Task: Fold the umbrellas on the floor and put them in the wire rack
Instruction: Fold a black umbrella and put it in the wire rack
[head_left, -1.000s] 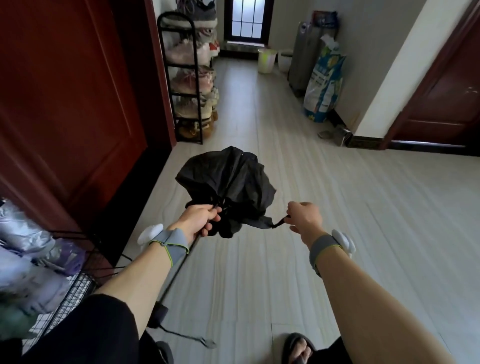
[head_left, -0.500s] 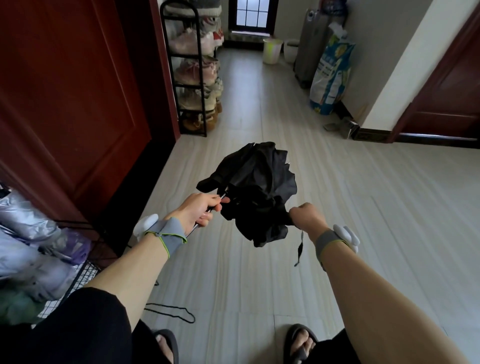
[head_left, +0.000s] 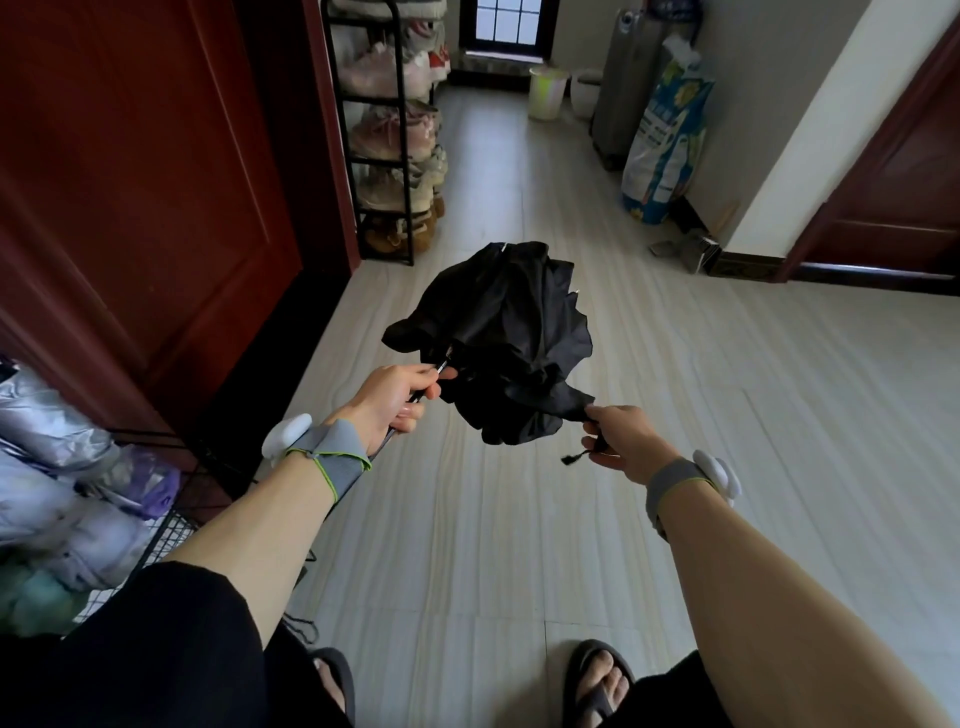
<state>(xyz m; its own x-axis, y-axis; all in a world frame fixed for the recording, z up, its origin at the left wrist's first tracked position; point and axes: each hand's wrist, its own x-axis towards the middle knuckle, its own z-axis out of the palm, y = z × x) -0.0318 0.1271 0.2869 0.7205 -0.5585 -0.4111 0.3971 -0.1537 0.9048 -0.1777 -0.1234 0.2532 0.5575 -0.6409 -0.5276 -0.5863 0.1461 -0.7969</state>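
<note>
Umbrella (head_left: 498, 338) cloth, black and loosely crumpled, hangs in the air above the floor (head_left: 727, 415), in front of the person and between both arms. The canopy is collapsed but not rolled, its folds bulging outward. The left hand (head_left: 392, 397) has its fingers curled round the thin dark shaft where it comes out of the cloth, and the shaft runs back under the wrist. The right hand (head_left: 618, 439) pinches the lower edge of the cloth between thumb and fingers, with the short black strap (head_left: 574, 457) dangling just below its grip. Each wrist wears a grey band carrying a white device.

The wire rack (head_left: 166, 535) stands at the lower left, beside the person's left leg and well apart from the held umbrella. It holds several folded umbrellas (head_left: 57, 467) in silver, lilac and pale green. A dark red door (head_left: 130, 182) rises behind it. Farther along that wall is a black shoe rack (head_left: 384, 130) filled with shoes. At the far end of the hallway sit a pale bucket (head_left: 546, 92) and a tall printed sack (head_left: 667, 150) against the right wall. The person's feet in dark sandals (head_left: 597, 680) show at the bottom edge.
</note>
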